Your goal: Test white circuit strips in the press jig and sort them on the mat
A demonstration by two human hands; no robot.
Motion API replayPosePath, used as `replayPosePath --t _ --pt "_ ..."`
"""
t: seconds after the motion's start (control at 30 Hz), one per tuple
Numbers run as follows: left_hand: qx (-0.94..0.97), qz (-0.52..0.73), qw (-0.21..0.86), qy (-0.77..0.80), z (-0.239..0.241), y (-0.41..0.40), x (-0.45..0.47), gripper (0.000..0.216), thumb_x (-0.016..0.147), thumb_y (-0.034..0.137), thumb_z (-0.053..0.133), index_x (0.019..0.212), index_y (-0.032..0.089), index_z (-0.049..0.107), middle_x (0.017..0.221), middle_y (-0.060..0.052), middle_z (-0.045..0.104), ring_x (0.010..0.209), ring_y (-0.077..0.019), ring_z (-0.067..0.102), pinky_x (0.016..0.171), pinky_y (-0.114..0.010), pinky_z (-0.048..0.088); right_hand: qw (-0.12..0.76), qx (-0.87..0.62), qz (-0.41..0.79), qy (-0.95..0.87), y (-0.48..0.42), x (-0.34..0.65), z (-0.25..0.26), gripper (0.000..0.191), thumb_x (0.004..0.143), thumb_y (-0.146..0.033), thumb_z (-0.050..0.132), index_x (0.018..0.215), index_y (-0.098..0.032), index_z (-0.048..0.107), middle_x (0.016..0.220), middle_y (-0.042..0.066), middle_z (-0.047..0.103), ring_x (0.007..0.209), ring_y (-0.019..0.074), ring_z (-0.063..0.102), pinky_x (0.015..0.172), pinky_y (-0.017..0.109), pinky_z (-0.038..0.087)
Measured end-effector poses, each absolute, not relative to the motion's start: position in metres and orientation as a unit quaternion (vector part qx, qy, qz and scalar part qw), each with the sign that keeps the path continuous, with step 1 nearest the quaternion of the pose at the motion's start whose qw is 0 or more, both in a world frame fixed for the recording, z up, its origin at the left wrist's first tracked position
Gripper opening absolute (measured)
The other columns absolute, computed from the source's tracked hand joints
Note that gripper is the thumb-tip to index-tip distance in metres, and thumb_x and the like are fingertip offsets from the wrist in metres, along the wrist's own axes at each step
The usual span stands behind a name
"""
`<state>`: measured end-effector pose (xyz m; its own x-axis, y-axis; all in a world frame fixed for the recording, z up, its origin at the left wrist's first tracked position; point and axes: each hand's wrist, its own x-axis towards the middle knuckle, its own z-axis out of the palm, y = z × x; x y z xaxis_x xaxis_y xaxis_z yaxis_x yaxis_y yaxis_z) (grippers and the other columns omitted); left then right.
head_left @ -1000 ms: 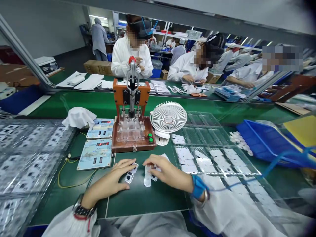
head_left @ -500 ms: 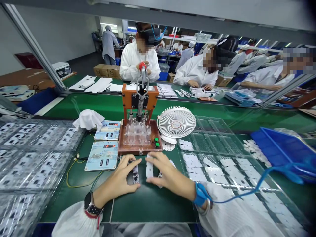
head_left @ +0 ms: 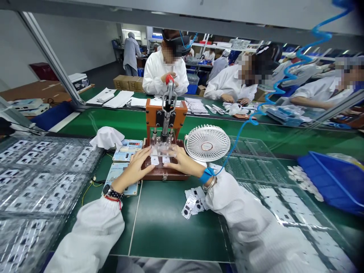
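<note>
My left hand (head_left: pixel 138 163) and my right hand (head_left: pixel 182 162) are at the toggle press (head_left: pixel 165 117), an orange frame with a red-knobbed lever on a brown base. Each hand's thumb and fingers grip a small white circuit board by its ends. The left board (head_left: pixel 154 160) and the right board (head_left: pixel 165 160) lie side by side at the front of the clear fixture (head_left: pixel 162 149), whose upper part and my fingertips overlap. Nearer me on the green mat, several loose circuit boards (head_left: pixel 189 206) with black round spots lie in an overlapping pile beside my right sleeve.
Left of the press are two counter boxes (head_left: pixel 116 172) and a white cloth (head_left: pixel 106 137). A white fan (head_left: pixel 207 143) stands to its right. Clear trays (head_left: pixel 57 170) of boards flank both sides. A blue bin (head_left: pixel 327 182) is far right. A coiled blue cord (head_left: pixel 237 142) runs from my right wrist. Co-workers sit opposite.
Both hands have moved forward from the mat to the press, carrying a board each. The loose pile formerly under my right hand is now uncovered. The blue cord now hangs upward.
</note>
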<state>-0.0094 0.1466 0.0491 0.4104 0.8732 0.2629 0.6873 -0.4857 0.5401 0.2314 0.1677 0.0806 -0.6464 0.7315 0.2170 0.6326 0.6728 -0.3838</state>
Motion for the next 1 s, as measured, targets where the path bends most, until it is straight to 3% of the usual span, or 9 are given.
replayPosePath --t 0.23,0.53,0.77,1.0 --pt "0.852 0.192 0.189 0.449 0.075 0.16 -0.012 0.052 0.085 0.031 0.051 0.135 0.02 0.045 0.145 -0.009 0.041 0.137 -0.0291 0.028 0.111 -0.05 0.022 0.235 -0.375 0.179 -0.879 0.167 0.238 0.076 0.049 0.083 -0.043 0.065 0.126 -0.021 0.054 0.133 0.012 0.047 0.125 0.0265 0.043 0.105 0.046 0.035" --pt "0.865 0.182 0.181 0.432 0.076 0.169 -0.006 0.047 0.088 0.041 0.057 0.131 0.023 0.051 0.142 -0.011 0.042 0.136 -0.0301 0.028 0.111 -0.051 0.021 0.26 -0.377 0.15 -0.876 0.169 0.238 0.068 0.039 0.083 -0.04 0.065 0.115 -0.018 0.061 0.129 0.013 0.05 0.124 0.0274 0.044 0.103 0.048 0.036" --pt "0.907 0.162 0.109 0.373 0.078 0.176 -0.011 0.036 0.091 0.044 0.055 0.121 0.025 0.06 0.128 -0.011 0.052 0.122 -0.029 0.045 0.103 -0.049 0.033 0.182 -0.34 0.069 -0.92 0.166 0.239 0.075 0.037 0.094 -0.043 0.046 0.123 -0.025 0.059 0.126 0.012 0.049 0.123 0.0284 0.04 0.099 0.048 0.038" --pt "0.921 0.202 0.048 0.328 0.067 0.175 -0.012 0.04 0.094 0.045 0.047 0.124 0.021 0.057 0.127 -0.013 0.054 0.122 -0.0285 0.046 0.102 -0.047 0.036 0.139 -0.352 0.038 -0.925 0.168 0.235 0.088 0.041 0.091 -0.046 0.049 0.12 -0.019 0.059 0.119 0.013 0.052 0.109 0.0273 0.046 0.092 0.043 0.043"
